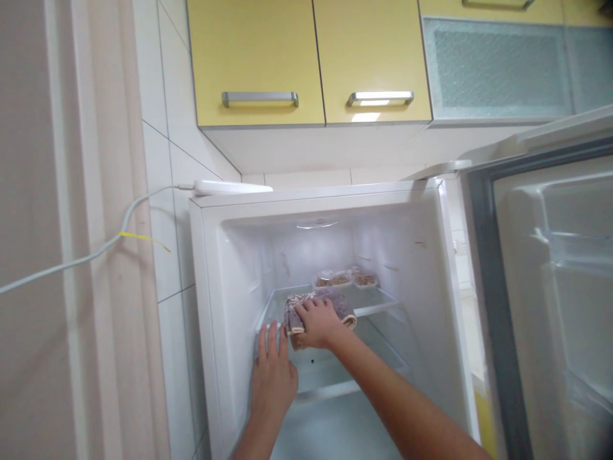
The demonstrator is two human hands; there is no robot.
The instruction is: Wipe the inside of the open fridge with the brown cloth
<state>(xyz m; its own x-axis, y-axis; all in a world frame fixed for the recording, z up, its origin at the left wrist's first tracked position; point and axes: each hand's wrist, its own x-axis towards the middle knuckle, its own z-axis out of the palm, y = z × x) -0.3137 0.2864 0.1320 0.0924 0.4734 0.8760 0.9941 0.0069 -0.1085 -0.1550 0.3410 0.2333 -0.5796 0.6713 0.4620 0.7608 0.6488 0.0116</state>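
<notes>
Inside an open fridge (211,319), my right hand (320,322) grips a folded grey-purple cloth (341,303) with a pale edge and a patterned end. The cloth lies at the front of the upper glass shelf (378,299), partly covered by my fingers. My left hand (275,377) is at the shelf's front left corner, fingers stretched upward and touching its edge, with nothing seen in it. Behind the cloth, clear packs of brownish food (332,278) sit at the back of the shelf.
A lower shelf (330,391) lies beneath my hands. The fridge door (555,287) stands open on the right. Yellow cabinets (258,57) hang above. A white device (230,187) with a cable (96,254) rests on the fridge top, beside the tiled wall.
</notes>
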